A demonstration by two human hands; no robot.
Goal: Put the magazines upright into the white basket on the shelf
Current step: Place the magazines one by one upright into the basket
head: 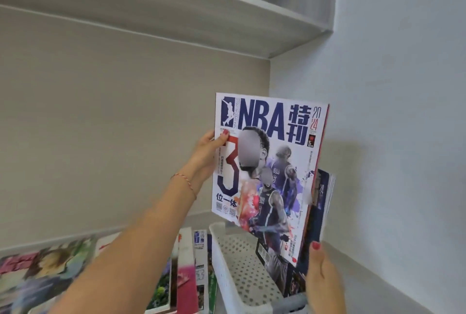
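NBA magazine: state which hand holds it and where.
The left hand grips the NBA magazine by its left edge, thumb on the cover. The right hand steadies magazines at their lower right edge, over the white basket.

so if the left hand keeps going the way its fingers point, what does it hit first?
The left hand points up and right, already gripping the NBA magazine by its left edge. Beyond the magazine lies the pale side wall, probably; depth is unclear.

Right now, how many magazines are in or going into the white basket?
2: the NBA magazine, held by the left hand above the white basket, and a dark magazine upright behind it, steadied by the right hand. More may be hidden behind.
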